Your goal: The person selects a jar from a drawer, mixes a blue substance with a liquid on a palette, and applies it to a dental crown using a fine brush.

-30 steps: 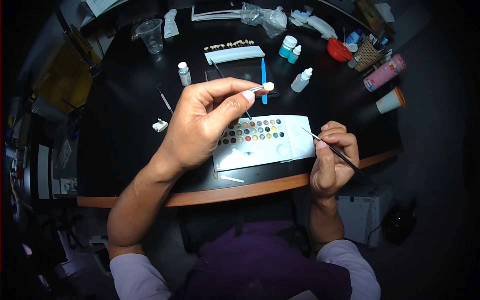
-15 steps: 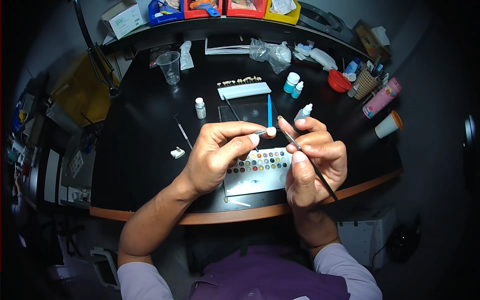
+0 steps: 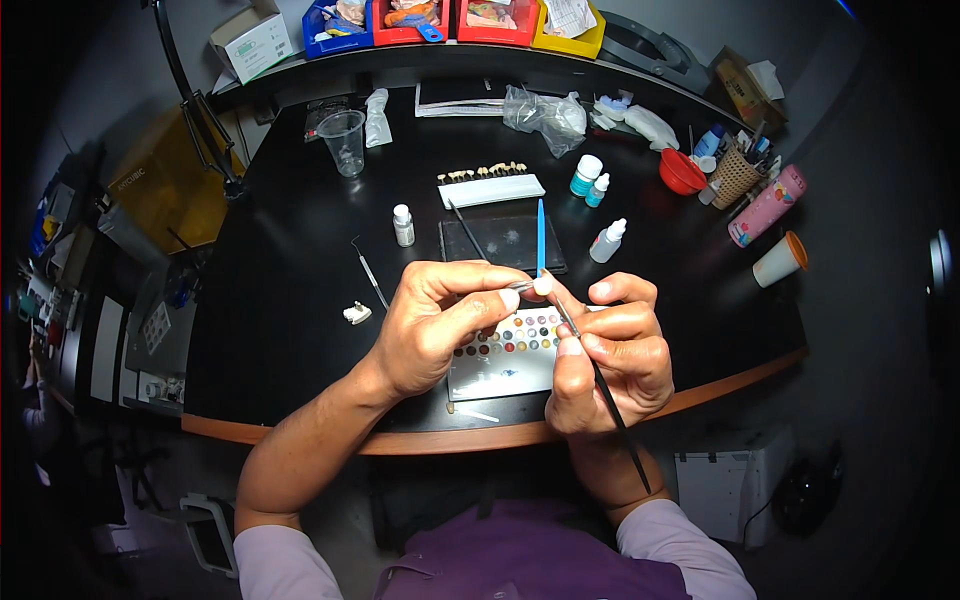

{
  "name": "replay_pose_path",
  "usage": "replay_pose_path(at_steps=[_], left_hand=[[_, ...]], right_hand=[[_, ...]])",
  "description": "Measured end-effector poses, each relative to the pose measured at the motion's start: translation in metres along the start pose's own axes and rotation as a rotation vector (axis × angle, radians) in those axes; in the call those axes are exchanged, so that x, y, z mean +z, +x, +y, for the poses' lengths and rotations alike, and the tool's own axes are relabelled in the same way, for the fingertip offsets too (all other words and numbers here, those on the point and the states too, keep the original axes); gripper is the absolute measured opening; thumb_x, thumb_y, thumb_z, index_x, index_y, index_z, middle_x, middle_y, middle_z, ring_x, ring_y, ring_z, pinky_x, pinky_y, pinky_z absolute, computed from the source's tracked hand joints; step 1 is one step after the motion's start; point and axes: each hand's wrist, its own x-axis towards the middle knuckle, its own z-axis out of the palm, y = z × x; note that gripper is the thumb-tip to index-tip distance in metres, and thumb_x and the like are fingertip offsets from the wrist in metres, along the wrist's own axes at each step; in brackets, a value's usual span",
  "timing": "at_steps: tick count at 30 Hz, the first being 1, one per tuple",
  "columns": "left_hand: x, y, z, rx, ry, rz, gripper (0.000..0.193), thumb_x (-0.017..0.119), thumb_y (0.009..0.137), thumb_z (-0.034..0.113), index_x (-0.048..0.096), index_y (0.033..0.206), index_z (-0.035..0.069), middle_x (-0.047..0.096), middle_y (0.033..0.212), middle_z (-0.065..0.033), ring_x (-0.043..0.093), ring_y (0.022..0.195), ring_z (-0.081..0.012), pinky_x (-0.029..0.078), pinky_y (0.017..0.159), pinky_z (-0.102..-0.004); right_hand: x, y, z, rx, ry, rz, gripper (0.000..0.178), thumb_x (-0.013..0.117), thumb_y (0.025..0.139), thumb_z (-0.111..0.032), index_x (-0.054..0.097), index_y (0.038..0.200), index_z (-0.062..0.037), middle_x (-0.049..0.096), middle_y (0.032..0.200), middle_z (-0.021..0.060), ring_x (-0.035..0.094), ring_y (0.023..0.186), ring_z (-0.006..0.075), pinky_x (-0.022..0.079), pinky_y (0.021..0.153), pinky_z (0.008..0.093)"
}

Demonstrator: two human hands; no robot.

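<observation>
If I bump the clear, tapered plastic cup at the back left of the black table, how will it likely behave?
The clear, tapered plastic cup would probably tip easily, since its base looks narrower than its mouth. It is likely light, as its see-through walls look thin and no contents show. Gripped hard, those walls would probably flex.

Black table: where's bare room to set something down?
Bare: left, between the metal probe and the left edge of the table; right, between the gray dropper bottle and the white cup. Crowded: the middle, with left hand, right hand and white palette.
</observation>
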Motion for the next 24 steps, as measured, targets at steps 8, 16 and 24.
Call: replay_pose_path(at_steps=[8, 16, 24], left_hand=[[-0.0007, 0.0003, -0.0026, 0.036, 0.008, 0.004, 0.026, 0.062, 0.096, 0.004, 0.076, 0.115, -0.006, 0.067, 0.085, -0.0024, 0.056, 0.071, -0.0045, 0.043, 0.063, -0.0218], [-0.0001, -0.0001, -0.0013, 0.045, 0.025, 0.006, 0.026, 0.063, 0.096, 0.004, 0.076, 0.115, -0.007, 0.069, 0.088, -0.0037, 0.058, 0.074, -0.0051, 0.045, 0.066, -0.0220], [-0.0013, 0.0006, -0.0019, 0.056, 0.035, 0.001, 0.025, 0.063, 0.096, 0.005, 0.076, 0.115, -0.007, 0.068, 0.087, -0.0031, 0.058, 0.074, -0.0051, 0.045, 0.066, -0.0223]], right_hand=[[-0.0056, 0.0004, -0.0020, -0.010, -0.089, -0.033, 0.030, 0.070, 0.078, 0.012, 0.057, 0.098, -0.0058, 0.063, 0.093, 0.0086, 0.060, 0.104, 0.0276, 0.068, 0.085, 0.0420], [-0.0076, 0.0030, -0.0038, -0.018, -0.145, -0.062, 0.032, 0.071, 0.077, 0.013, 0.058, 0.099, -0.0055, 0.064, 0.093, 0.0085, 0.061, 0.105, 0.0279, 0.068, 0.084, 0.0397], [-0.0068, 0.0052, -0.0068, -0.012, -0.146, -0.058, 0.032, 0.071, 0.077, 0.015, 0.058, 0.099, -0.0047, 0.064, 0.093, 0.0088, 0.061, 0.104, 0.0277, 0.068, 0.084, 0.0402]])
